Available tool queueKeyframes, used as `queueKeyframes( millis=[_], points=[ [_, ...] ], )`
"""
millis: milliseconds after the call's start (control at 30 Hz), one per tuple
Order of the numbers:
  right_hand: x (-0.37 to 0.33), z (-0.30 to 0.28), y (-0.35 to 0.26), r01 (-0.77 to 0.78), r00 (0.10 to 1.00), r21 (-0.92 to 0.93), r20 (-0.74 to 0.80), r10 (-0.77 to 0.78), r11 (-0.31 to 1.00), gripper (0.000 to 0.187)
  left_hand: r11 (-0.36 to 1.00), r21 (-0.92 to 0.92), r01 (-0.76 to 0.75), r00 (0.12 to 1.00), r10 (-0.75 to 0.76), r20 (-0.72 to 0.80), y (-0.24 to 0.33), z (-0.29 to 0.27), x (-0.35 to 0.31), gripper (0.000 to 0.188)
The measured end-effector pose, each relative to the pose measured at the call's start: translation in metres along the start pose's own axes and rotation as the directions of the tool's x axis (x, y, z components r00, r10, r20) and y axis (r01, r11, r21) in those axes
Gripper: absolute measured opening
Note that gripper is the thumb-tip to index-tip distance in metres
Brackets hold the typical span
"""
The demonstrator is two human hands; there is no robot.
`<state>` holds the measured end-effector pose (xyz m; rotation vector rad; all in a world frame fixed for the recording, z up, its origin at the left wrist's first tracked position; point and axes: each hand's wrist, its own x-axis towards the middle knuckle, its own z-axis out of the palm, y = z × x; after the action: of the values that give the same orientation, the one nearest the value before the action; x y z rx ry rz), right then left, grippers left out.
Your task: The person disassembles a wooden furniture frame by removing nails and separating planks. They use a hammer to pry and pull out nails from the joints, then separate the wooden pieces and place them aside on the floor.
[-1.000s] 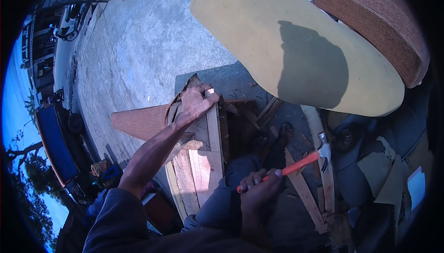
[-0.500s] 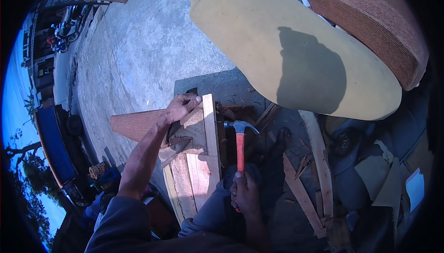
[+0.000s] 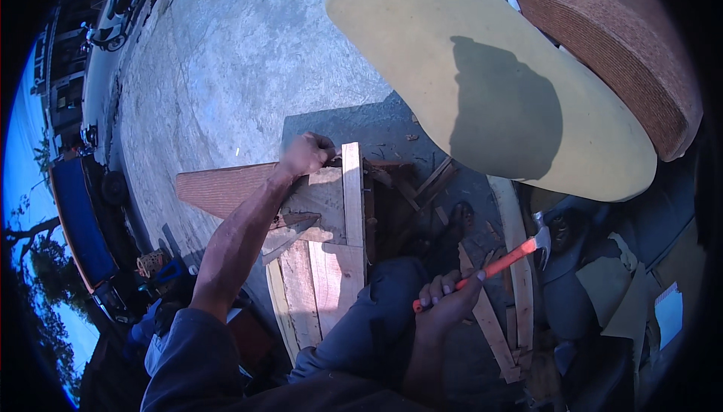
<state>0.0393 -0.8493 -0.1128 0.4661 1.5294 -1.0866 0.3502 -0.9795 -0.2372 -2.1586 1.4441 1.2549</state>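
Note:
A claw hammer (image 3: 493,263) with an orange-red handle is gripped in my right hand (image 3: 449,303), its metal head pointing off to the right over the scraps. My left hand (image 3: 307,154) is closed at the far end of a wooden frame (image 3: 337,280), beside the tip of a pale wood strip (image 3: 352,193). Its fingers curl inward, slightly blurred, and whatever they pinch is hidden. The strip lies along the frame's right edge, over joined boards. A ribbed brown piece (image 3: 226,190) juts out to the left of the frame, under my left forearm.
A large tan foam cushion (image 3: 399,43) lies at the upper right, a shadow across it. Beyond it sits a brown ribbed upholstered piece (image 3: 602,50). Long wood offcuts (image 3: 489,314) and grey sheet scraps (image 3: 606,284) are strewn right of my knee.
My right hand has swung the hammer rightward and away from the frame, from upright to slanting right. My left hand has shifted slightly right and away from me, its fingers more curled.

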Motion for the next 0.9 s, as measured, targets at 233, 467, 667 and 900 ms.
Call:
queueKeyframes(
  millis=[233, 467, 667, 900],
  points=[
    [-0.015, -0.013, 0.005, -0.158, 0.928, -0.517, 0.214, 0.306, 0.841, 0.027, 0.992, 0.102, -0.078, 0.995, 0.071, 0.066, -0.029, -0.002, 0.034, 0.030],
    [-0.023, -0.008, 0.028, -0.241, 0.865, -0.577, 0.238, 0.443, 0.781, 0.028, 0.993, 0.119, -0.017, 0.990, 0.000, 0.138, -0.020, -0.001, 0.032, 0.030],
    [-0.003, -0.027, 0.046, -0.194, 0.961, 0.188, 0.234, 0.148, 0.963, 0.026, 0.989, 0.088, 0.119, 0.990, -0.124, 0.061, -0.002, -0.003, 0.017, 0.031],
    [-0.011, -0.014, 0.005, -0.105, 0.974, 0.016, 0.204, 0.099, 0.994, 0.031, 0.992, 0.088, 0.087, 0.996, -0.086, -0.016, 0.008, -0.007, 0.007, 0.030]
  ],
)
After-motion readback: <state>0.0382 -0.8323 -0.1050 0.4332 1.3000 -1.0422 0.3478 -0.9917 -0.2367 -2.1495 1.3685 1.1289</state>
